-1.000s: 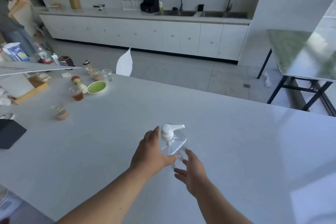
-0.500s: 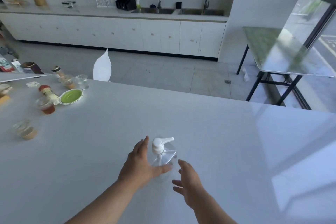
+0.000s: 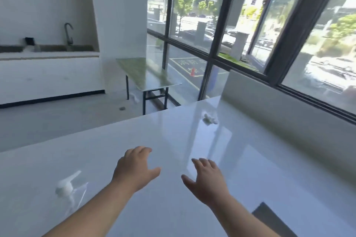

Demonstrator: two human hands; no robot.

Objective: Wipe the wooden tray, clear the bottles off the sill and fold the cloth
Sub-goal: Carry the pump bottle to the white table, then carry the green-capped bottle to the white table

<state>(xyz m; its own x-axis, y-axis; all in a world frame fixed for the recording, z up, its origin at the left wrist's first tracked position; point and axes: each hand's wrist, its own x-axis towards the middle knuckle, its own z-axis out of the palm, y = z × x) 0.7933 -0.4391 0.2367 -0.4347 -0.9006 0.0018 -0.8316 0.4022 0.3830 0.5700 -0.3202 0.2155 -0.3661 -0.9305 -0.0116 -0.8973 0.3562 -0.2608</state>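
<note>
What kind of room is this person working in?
Probably an office pantry or shared kitchen at street level: a long white counter, a sink with a gooseneck tap along the far wall, and floor-to-ceiling windows facing a street with parked cars.

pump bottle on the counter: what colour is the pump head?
White, on a clear bottle body; the pump bottle shows, blurred, in the head view.

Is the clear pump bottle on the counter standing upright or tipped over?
Upright: the pump bottle stands on the counter, white pump head on top, though blurred.
</note>
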